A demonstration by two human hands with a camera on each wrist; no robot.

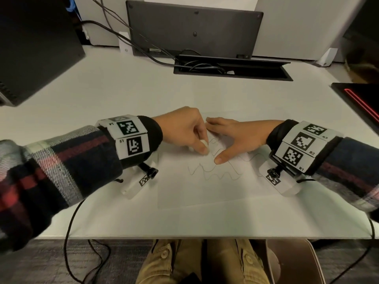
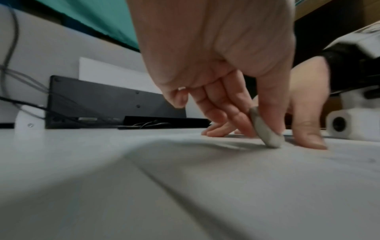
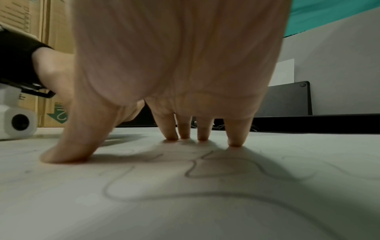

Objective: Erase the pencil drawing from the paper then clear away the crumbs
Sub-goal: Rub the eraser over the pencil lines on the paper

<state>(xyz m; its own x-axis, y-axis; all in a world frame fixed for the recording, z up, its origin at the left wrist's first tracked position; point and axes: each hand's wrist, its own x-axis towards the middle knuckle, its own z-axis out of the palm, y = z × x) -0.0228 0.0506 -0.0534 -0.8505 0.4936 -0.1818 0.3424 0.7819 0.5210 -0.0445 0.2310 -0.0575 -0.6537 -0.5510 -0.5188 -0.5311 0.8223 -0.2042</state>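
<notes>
A white sheet of paper (image 1: pixel 205 191) lies on the desk with wavy pencil lines (image 1: pixel 213 171) drawn across its middle. My left hand (image 1: pixel 184 130) pinches a small grey-white eraser (image 2: pixel 265 129) between thumb and fingers, its lower end touching the paper. The eraser (image 1: pixel 205 144) shows as a white tip in the head view. My right hand (image 1: pixel 231 136) lies spread on the paper just right of the eraser, fingertips (image 3: pixel 235 143) and thumb pressing the sheet down over the pencil lines (image 3: pixel 205 172).
A white desk (image 1: pixel 102 95) carries a dark monitor base (image 1: pixel 192 31) and an open cable tray (image 1: pixel 231 68) at the back. A black box (image 1: pixel 34 48) stands at the far left, a dark device (image 1: pixel 359 101) at the right edge. Cables hang off the front edge.
</notes>
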